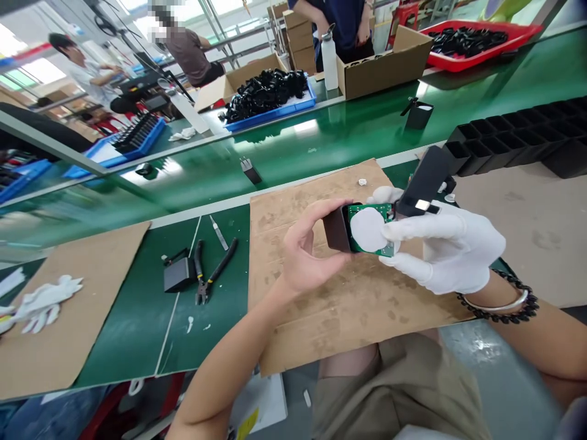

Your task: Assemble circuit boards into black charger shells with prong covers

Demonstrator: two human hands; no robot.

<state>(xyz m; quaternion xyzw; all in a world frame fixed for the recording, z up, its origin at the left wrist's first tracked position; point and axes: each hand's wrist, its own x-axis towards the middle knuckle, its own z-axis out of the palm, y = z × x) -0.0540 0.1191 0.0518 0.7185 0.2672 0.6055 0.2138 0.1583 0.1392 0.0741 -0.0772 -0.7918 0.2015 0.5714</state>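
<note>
My bare left hand (305, 250) pinches a small black housing (337, 228) between thumb and fingers, held above a cardboard sheet (330, 287). My right hand (447, 247), in a white glove, grips a green circuit board (369, 229) carrying a white round pad, its edge set against the housing's open side. A second black casing (424, 182) sticks up between the gloved fingers. Both hands are closed.
Black pliers (213, 272), a small black box (178, 274) and a thin tool (219, 232) lie left of the sheet. White gloves (41, 302) rest on another cardboard. Rows of black casings (518, 140) stand at right. Beyond the green belt (321, 143), trays, boxes and other people.
</note>
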